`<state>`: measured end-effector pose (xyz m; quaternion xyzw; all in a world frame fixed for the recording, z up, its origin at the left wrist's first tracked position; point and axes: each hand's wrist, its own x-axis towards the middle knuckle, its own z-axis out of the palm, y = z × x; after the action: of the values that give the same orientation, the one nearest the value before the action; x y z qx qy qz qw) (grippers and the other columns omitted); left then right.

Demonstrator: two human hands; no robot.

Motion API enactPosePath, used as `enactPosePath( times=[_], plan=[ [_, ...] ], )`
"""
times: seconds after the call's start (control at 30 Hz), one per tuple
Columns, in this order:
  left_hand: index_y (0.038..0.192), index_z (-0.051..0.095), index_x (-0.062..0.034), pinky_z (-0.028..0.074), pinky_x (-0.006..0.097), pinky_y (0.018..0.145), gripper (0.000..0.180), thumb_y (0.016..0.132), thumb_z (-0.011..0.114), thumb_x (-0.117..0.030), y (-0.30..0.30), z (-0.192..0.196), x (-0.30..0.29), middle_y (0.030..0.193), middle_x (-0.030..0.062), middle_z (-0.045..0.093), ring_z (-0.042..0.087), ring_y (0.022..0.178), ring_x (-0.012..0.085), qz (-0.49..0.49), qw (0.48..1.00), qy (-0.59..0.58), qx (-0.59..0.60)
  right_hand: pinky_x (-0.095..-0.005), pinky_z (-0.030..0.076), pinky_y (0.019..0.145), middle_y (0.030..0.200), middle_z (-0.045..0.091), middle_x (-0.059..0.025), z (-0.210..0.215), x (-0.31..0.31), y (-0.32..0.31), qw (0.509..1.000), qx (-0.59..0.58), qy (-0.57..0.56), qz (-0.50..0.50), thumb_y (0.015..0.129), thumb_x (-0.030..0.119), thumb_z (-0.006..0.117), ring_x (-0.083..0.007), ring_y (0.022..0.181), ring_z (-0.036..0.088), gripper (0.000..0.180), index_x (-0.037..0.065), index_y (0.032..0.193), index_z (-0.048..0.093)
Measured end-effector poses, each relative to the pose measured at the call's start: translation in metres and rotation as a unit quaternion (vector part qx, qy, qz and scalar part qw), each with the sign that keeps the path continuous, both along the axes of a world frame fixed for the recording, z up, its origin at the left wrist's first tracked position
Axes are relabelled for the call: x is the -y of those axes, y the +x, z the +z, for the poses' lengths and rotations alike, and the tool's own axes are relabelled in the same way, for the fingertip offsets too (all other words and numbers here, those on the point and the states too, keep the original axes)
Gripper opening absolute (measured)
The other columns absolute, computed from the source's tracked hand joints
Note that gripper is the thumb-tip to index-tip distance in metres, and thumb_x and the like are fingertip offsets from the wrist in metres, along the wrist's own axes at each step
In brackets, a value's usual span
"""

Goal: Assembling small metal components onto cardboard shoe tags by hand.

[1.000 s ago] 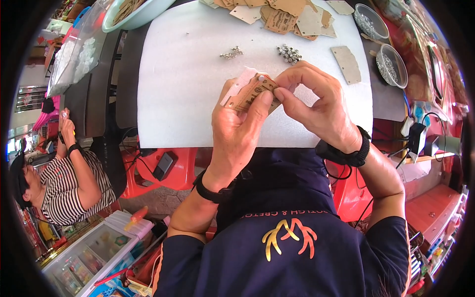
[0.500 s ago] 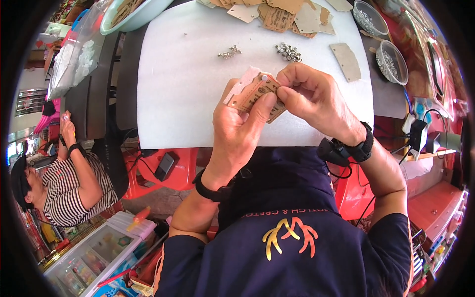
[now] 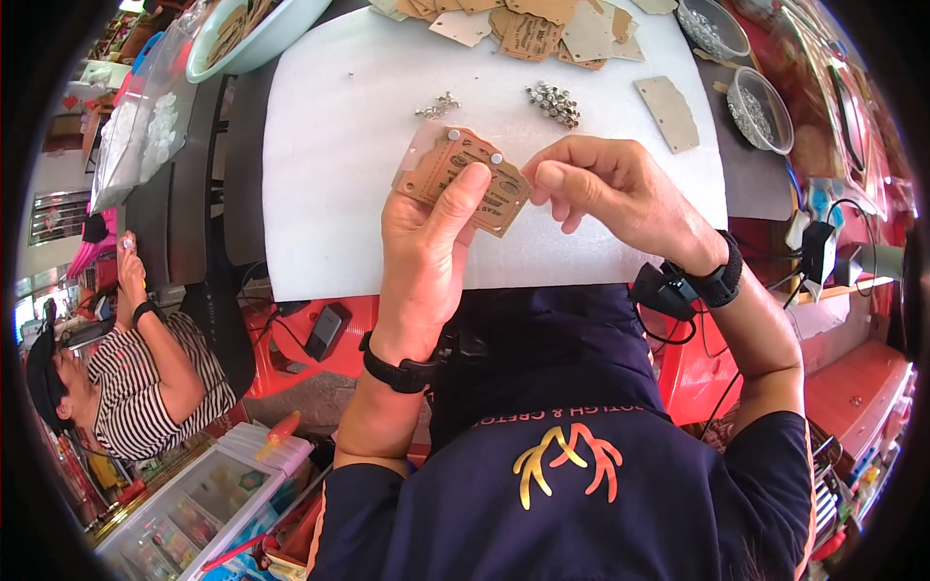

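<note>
My left hand (image 3: 426, 254) grips a brown printed cardboard card (image 3: 502, 199), thumb on its face and fingers behind. The card is tilted, with small holes near its edges and two round silver studs (image 3: 496, 158) along its upper edge. A pale piece (image 3: 412, 157) shows behind its left end. Just beside the card's right edge is my right hand (image 3: 630, 194), fingers curled and thumb pinched toward the index finger; whatever is in the pinch is hidden. Beyond the card on the white sheet (image 3: 329, 194) lie a small pile of metal studs (image 3: 438, 106) and a larger one (image 3: 554, 105).
Brown and grey cards (image 3: 531, 37) are heaped at the far edge, with a single grey card (image 3: 668, 114) at right. Two clear tubs (image 3: 760, 108) of metal pieces stand far right; a pale basin (image 3: 254, 44) is far left. Another person (image 3: 160, 373) sits at left.
My left hand and the card have shifted left and turned, exposing more of the card's face and two studs. The right hand has drawn back from its upper edge to its right side.
</note>
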<state>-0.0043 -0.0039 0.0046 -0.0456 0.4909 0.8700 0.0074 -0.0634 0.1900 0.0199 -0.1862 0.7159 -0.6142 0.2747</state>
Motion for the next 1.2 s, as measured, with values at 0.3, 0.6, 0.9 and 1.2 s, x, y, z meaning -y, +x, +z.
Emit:
enactPosePath(
  times=[0.3, 0.6, 0.9, 1.2],
  plan=[
    [0.115, 0.059, -0.0075, 0.049, 0.029, 0.084, 0.026, 0.091, 0.068, -0.011, 0.003, 0.004, -0.009, 0.104, 0.0019, 0.064, 0.06, 0.096, 0.0097, 0.024, 0.998, 0.058, 0.026, -0.024, 0.052, 0.063, 0.079, 0.064, -0.0024, 0.002, 0.005, 0.006, 1.0, 0.023, -0.009, 0.015, 0.098, 0.028, 0.058, -0.0081, 0.068, 0.06, 0.031, -0.002, 0.097, 0.067],
    [0.109, 0.063, -0.0069, 0.049, 0.027, 0.081, 0.021, 0.09, 0.07, -0.012, -0.002, 0.002, -0.009, 0.1, 0.0022, 0.065, 0.061, 0.091, 0.0091, 0.045, 0.999, -0.019, -0.003, -0.024, 0.053, 0.063, 0.08, 0.065, -0.0032, 0.005, 0.007, 0.008, 0.999, 0.019, -0.013, 0.022, 0.097, 0.025, 0.06, -0.0083, 0.069, 0.061, 0.028, -0.002, 0.1, 0.065],
    [0.123, 0.056, -0.0032, 0.045, 0.03, 0.07, 0.03, 0.094, 0.062, -0.013, 0.01, 0.004, 0.006, 0.103, 0.0043, 0.063, 0.057, 0.082, 0.0133, -0.032, 0.997, -0.063, 0.02, -0.0229, 0.052, 0.064, 0.079, 0.061, 0.0006, 0.008, 0.014, 0.001, 1.0, 0.008, -0.005, 0.005, 0.098, 0.02, 0.06, -0.0053, 0.07, 0.057, 0.023, -0.002, 0.101, 0.065],
    [0.114, 0.058, -0.003, 0.044, 0.029, 0.071, 0.021, 0.094, 0.062, -0.01, 0.025, -0.02, 0.027, 0.098, 0.0038, 0.063, 0.056, 0.079, 0.0133, 0.102, 0.994, -0.022, 0.025, -0.033, 0.05, 0.057, 0.068, 0.065, -0.0127, 0.011, 0.042, -0.047, 0.966, -0.236, 0.105, -0.029, 0.088, 0.017, 0.065, -0.0178, 0.059, 0.062, 0.02, -0.003, 0.089, 0.068]
  ],
)
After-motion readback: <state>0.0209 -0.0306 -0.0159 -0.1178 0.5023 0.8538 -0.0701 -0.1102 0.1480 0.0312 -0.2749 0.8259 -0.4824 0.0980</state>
